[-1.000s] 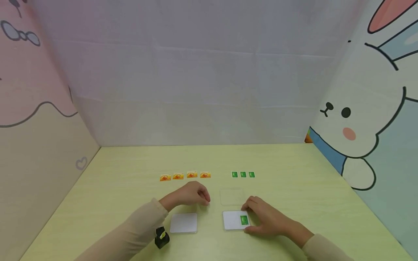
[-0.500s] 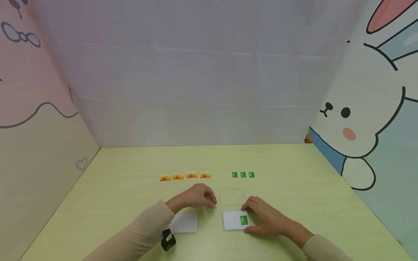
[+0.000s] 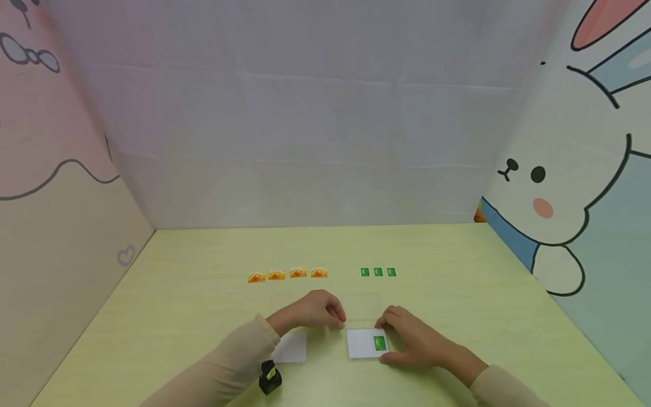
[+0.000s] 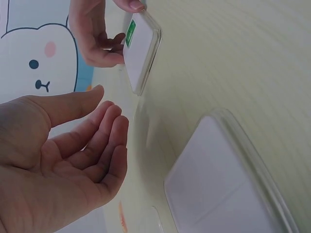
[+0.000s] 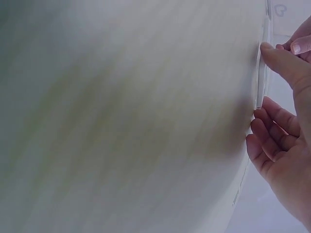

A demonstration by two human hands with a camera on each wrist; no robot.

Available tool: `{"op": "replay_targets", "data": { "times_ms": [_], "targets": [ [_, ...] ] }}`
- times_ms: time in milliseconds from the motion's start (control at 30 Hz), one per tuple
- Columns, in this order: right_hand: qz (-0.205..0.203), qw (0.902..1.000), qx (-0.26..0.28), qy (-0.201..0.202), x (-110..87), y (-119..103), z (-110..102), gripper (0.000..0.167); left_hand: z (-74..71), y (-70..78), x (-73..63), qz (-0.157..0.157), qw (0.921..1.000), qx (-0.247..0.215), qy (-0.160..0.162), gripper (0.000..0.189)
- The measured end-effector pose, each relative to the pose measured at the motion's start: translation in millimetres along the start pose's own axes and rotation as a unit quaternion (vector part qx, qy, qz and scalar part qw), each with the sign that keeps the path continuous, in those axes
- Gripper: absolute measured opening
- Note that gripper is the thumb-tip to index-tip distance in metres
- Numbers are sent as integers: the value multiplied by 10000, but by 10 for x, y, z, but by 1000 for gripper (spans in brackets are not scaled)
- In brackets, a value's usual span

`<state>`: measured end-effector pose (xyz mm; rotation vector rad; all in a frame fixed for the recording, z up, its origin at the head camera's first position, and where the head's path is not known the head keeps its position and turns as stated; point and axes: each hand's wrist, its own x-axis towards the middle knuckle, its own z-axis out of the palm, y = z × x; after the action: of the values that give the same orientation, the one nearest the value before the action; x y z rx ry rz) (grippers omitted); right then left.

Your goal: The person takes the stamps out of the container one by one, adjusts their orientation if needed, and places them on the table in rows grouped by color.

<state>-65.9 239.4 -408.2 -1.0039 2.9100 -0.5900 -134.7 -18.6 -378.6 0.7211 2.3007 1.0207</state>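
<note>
My right hand (image 3: 414, 339) grips the right end of a flat clear case with a white face (image 3: 360, 343), thumb at the near corner and fingers at the far one. A small green picture card (image 3: 380, 343) lies on that face at its right end. My left hand (image 3: 314, 311) hovers just beyond and left of this case; in the left wrist view its fingers (image 4: 109, 145) are loosely curled and hold nothing. A second white-faced clear case (image 3: 293, 348) lies on the left, partly hidden by the left sleeve.
Several orange picture cards (image 3: 298, 272) make a row at the back left of the table (image 3: 458, 271). Three green cards (image 3: 378, 272) lie in a row to their right. A faint transparent rectangle (image 3: 360, 307) lies behind the right case. Cartoon-printed panels (image 3: 569, 186) flank the table.
My left hand has moved right and slightly nearer, toward the right case, and its sleeve now covers part of the left case. My right hand has stayed in place on its case.
</note>
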Motion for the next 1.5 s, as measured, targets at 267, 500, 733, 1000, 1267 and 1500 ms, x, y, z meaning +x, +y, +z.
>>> {"op": "replay_targets", "data": {
  "times_ms": [267,500,733,1000,1267,1500],
  "targets": [
    [-64,10000,0,72,-4,2,-4,47,81,65,49,3,10000,-15,31,5],
    [17,10000,36,-12,2,-2,-3,48,146,118,80,-28,10000,17,45,6],
    [-40,9999,80,44,-2,2,-5,46,207,129,107,41,10000,31,52,7],
    [-80,9999,126,44,0,4,-2,45,246,158,113,-11,10000,35,75,7],
    [-22,9999,138,8,-2,-9,-15,46,302,209,164,9,9997,200,117,10],
    [-106,9998,154,68,-7,-1,-8,44,401,281,212,89,9955,912,234,14]
  ]
}}
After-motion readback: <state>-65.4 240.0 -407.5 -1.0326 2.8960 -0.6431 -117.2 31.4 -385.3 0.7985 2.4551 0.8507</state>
